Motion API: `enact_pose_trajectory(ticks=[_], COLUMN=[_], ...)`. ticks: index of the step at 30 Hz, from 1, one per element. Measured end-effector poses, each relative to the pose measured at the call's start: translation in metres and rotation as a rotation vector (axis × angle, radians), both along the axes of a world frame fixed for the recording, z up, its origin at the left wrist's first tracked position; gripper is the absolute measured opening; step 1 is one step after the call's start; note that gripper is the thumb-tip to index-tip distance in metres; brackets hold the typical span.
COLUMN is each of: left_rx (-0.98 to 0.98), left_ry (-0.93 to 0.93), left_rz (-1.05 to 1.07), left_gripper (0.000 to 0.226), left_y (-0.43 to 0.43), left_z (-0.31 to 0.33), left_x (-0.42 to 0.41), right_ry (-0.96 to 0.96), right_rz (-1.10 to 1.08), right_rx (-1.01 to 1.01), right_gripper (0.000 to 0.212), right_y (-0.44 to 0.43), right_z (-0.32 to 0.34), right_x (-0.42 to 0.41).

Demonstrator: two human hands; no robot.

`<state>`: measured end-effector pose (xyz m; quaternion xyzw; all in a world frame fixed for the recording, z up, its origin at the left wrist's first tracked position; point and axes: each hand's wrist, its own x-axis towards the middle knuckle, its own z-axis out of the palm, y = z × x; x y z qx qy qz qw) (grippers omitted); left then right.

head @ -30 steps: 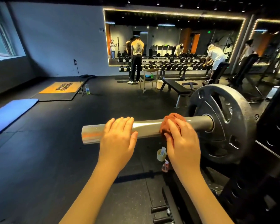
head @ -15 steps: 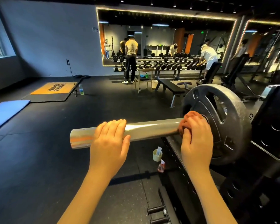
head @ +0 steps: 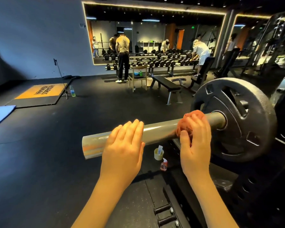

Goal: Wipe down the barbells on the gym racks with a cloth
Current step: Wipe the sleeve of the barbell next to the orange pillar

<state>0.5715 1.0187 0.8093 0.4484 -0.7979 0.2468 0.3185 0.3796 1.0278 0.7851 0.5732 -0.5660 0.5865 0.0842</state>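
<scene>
Rust-red cloth [head: 188, 123], gripped by the right hand [head: 196, 145], hugs the barbell [head: 160, 129] near the plate [head: 250, 132]. Left hand [head: 123, 145] lies flat-fingered near its free end.

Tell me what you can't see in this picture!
All in the head view:
- Barbell sleeve: parts hidden under the left hand and the cloth in the right hand.
- Bar beyond the weight plate: hidden by the plate.
- Cup on the floor: contents too small.

Rust-orange cloth [head: 190, 124] under right hand [head: 195, 145]. Grey barbell sleeve [head: 158, 129], orange streaks at the end left of left hand [head: 123, 145]. Black plate [head: 247, 122] right of right hand. Below, between the hands: pale yellow cup [head: 158, 154], pink spray bottle [head: 164, 164]. Black floor [head: 39, 162].
</scene>
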Motion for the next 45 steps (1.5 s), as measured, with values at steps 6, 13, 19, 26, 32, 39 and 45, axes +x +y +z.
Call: enact_pose_trajectory(ticks=[6,13,19,26,32,39,45], left_rx=[0.029,0.121,0.079,0.183,0.276,0.479,0.511], left_ry=[-0.063,-0.055,-0.053,0.022,0.144,0.338,0.337], left_rz=[-0.154,-0.242,-0.356,-0.529,-0.669,-0.778,-0.789], left_gripper=[0.062,0.047,0.043,0.052,0.053,0.056,0.057], left_y=[-0.004,-0.011,-0.021,-0.035,-0.042,-0.045,-0.044], left_z=[0.006,0.026,0.022,0.016,0.01,-0.004,-0.005], left_x=[0.017,0.059,0.092,0.111,0.12,0.13,0.131], right_ry=[0.133,0.034,-0.169,0.104,-0.238,0.069,0.0], right_rz=[0.018,-0.018,-0.167,-0.007,-0.271,-0.032,-0.161], right_rx=[0.008,0.044,-0.023,-0.047,0.038,0.065,0.068], right_gripper=[0.043,0.046,0.042,0.039,0.043,0.032,0.031], right_y=[0.003,0.014,0.004,0.017,0.002,0.022,0.013], right_z=[0.002,-0.005,0.004,-0.004,0.025,0.017,0.028], right_x=[-0.001,0.062,0.06,0.126,0.118,0.143,0.163])
